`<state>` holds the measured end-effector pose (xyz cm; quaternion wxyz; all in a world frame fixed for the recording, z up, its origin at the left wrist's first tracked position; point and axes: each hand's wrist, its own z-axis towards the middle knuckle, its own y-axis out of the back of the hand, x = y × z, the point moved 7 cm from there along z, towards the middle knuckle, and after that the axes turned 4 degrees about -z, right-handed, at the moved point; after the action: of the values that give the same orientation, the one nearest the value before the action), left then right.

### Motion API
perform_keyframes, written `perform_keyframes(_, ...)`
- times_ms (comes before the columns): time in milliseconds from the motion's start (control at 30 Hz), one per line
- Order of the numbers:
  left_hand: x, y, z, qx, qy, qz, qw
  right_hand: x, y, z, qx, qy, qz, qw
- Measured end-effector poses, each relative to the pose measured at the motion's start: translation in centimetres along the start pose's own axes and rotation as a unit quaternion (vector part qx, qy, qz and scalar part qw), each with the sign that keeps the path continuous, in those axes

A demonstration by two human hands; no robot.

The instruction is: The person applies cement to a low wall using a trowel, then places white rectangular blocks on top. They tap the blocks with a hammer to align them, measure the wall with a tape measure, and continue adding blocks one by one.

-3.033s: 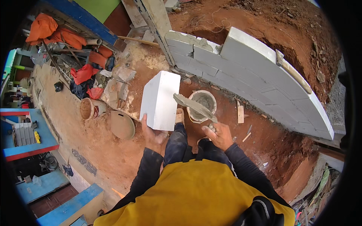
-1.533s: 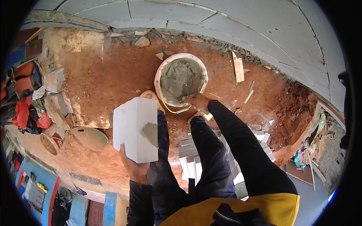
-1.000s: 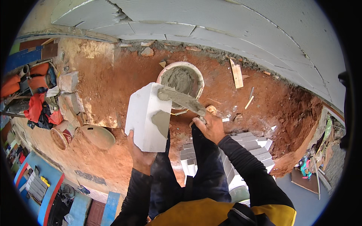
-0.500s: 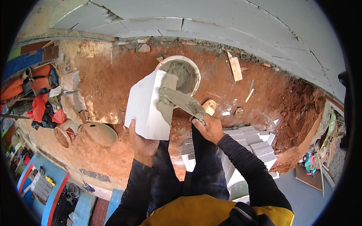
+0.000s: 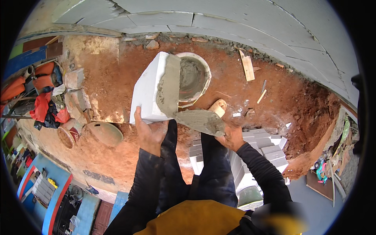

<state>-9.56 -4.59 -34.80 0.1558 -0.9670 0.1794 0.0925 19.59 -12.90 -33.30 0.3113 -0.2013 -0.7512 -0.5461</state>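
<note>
My left hand point(image 5: 150, 135) holds a white lightweight block point(image 5: 147, 92) from below at its near end, thumb up its left side. Grey mortar point(image 5: 169, 86) coats much of the block's right face. In my right hand point(image 5: 232, 137) is a trowel point(image 5: 201, 122), its blade smeared with mortar and pointing left. The blade's tip lies at the near lower corner of the block's coated face. My fingers wrap the handle, which is mostly hidden. Beyond the block stands a round bucket point(image 5: 206, 74) with grey mortar inside, partly covered by the block.
A block wall point(image 5: 156, 18) rises along the far side. White blocks point(image 5: 270, 150) are stacked near my right leg. On the reddish soil lie a wooden board point(image 5: 247, 66) and a tan sandal-like piece point(image 5: 219, 106). An oval basin point(image 5: 105, 134) and bags point(image 5: 41, 107) are at left.
The trowel has come down and toward me, from across the block's face to its near corner. Mortar now covers more of that face. The block has tilted slightly.
</note>
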Motion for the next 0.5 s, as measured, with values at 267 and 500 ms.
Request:
perform_keyframes(267,1.2,-1.7,-1.2,0.018,0.022,-0.011,1.0,1.2,-7.1,5.2,-0.055,-0.002,0.08,0.995)
perform_keyframes(500,0.9,-0.7,-0.6,0.016,0.018,0.013,1.0,-3.3,-7.4,0.6,0.019,-0.088,0.023,0.996)
